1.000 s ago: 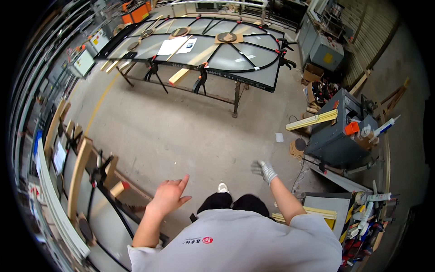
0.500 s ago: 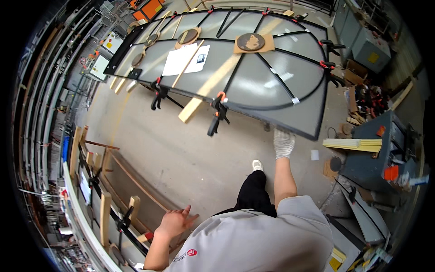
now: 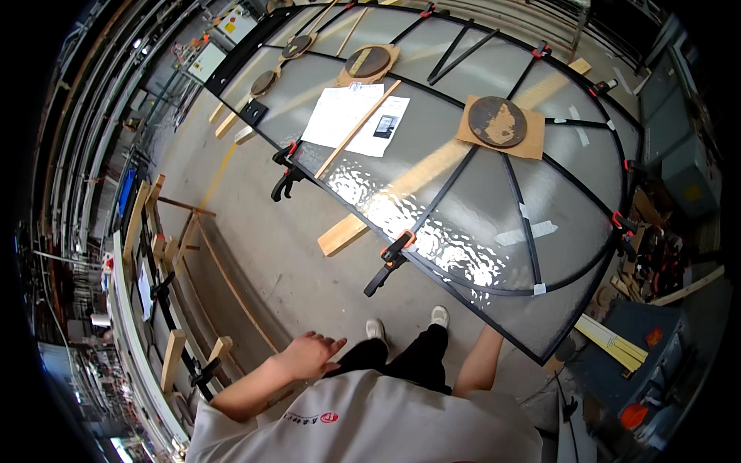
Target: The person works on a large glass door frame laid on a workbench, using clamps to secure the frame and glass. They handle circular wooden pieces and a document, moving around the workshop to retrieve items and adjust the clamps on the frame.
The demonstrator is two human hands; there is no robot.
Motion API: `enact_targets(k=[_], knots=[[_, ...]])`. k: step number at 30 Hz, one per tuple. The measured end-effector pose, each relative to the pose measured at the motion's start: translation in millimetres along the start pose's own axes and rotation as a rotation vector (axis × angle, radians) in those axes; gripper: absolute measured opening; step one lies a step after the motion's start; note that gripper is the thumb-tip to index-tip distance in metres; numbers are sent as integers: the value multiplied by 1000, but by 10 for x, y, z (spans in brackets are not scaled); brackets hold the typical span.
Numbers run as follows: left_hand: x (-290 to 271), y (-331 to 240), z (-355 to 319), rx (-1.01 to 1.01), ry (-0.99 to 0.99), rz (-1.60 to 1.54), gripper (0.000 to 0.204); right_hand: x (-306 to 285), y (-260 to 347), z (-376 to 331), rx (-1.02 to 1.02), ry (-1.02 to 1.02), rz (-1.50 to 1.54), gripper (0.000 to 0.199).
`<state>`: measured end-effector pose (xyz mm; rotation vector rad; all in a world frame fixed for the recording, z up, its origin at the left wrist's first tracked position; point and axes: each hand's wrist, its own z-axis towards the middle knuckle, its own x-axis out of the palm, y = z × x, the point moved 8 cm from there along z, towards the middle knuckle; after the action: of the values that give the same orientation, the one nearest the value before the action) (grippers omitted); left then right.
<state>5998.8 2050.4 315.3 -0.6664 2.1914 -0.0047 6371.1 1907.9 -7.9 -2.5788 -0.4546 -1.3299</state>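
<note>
In front of me lies a large grey glass panel (image 3: 567,231) with a black edge and black strips forming an arch with spokes. My right forearm (image 3: 478,363) reaches under its near right edge, so the hand is hidden. My left hand (image 3: 310,356) hangs in the air before my body, holding nothing, fingers loosely stretched. A black and orange clamp (image 3: 392,262) grips the panel's near edge, and another clamp (image 3: 285,171) sits farther left. On the panel lie round brown discs (image 3: 490,123) on cardboard pieces, a paper sheet (image 3: 332,116) and a thin wooden stick (image 3: 359,127).
A wooden beam (image 3: 343,234) sticks out from under the panel. At lower left stands a rack (image 3: 231,282) with wooden blocks and clamps. Metal bars fill the shelving (image 3: 73,177) on the left. Yellow strips (image 3: 610,343) rest on a grey cabinet (image 3: 644,351) at right.
I have come closer to the panel, which now appears lower and larger. My gloved right hand has passed out of sight beneath its edge. The left hand stays free, its fingers less spread.
</note>
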Motion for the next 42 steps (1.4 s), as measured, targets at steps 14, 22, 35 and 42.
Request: enact_targets(k=[14,22,35,42], knots=[[-1578,2888,1296,-162,-870,-116,47,-776,-46,-1690,4,-464,-722,35],[-1713,3554,2438,-202,-617,-203,33,-1238,-988,-3273,310,-301,-680,30],[-1481,2986,2000,409,-603,-1044,19,337,-2826,-2946,115,-59,-1567,48],[-810,2500,1502,661,-248,-1020,19,741,-3810,-2603,226,94,-1481,42]])
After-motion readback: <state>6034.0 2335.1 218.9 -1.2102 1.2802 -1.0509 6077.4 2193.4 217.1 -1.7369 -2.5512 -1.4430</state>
